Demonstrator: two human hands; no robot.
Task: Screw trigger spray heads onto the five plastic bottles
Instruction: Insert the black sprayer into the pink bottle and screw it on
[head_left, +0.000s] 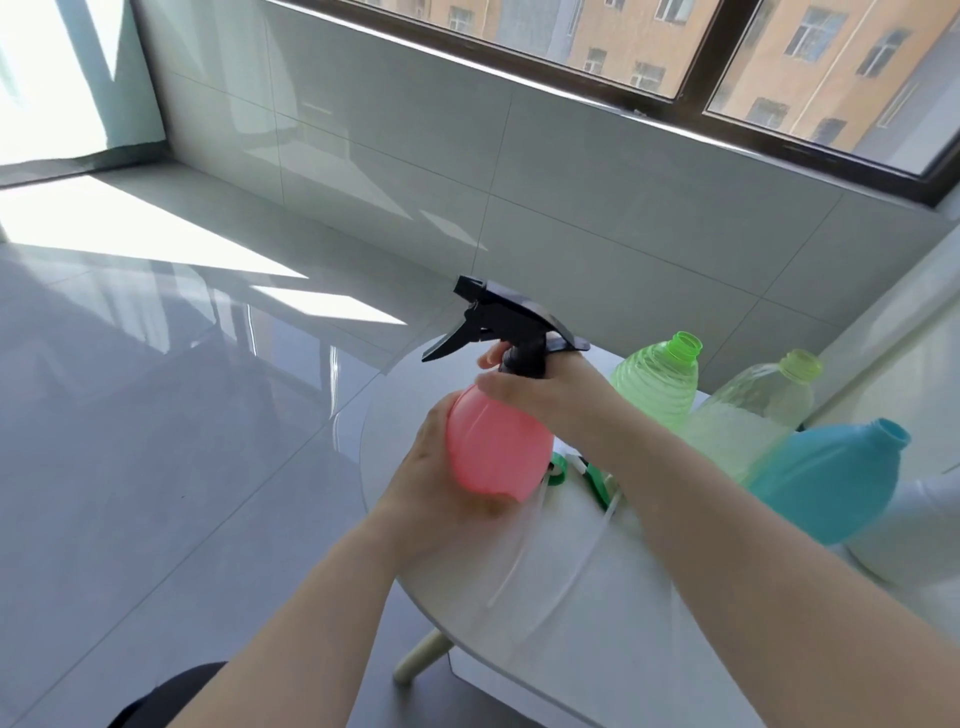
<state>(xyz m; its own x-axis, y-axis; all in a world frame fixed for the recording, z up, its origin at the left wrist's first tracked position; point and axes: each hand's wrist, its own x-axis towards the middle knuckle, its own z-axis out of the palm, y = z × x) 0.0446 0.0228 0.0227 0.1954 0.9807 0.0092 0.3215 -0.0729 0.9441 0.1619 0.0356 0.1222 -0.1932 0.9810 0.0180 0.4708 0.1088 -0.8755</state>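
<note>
A pink round bottle (496, 447) is held above the white table's left edge, cupped from below and behind by my left hand (431, 483). On its neck sits a black trigger spray head (511, 322), nozzle pointing left. My right hand (540, 389) wraps the black collar at the neck. Three open bottles without heads stand to the right: a ribbed green one (660, 384), a clear one with a yellowish neck (753, 415) and a blue one (826, 478). A white bottle (914, 530) is partly cut off at the right edge.
A green-and-white spray head (587, 475) with clear dip tubes lies on the round white table (545, 582) under my right forearm. The table has a pale wooden leg (421, 657). Glossy grey floor lies to the left; a tiled wall and window are behind.
</note>
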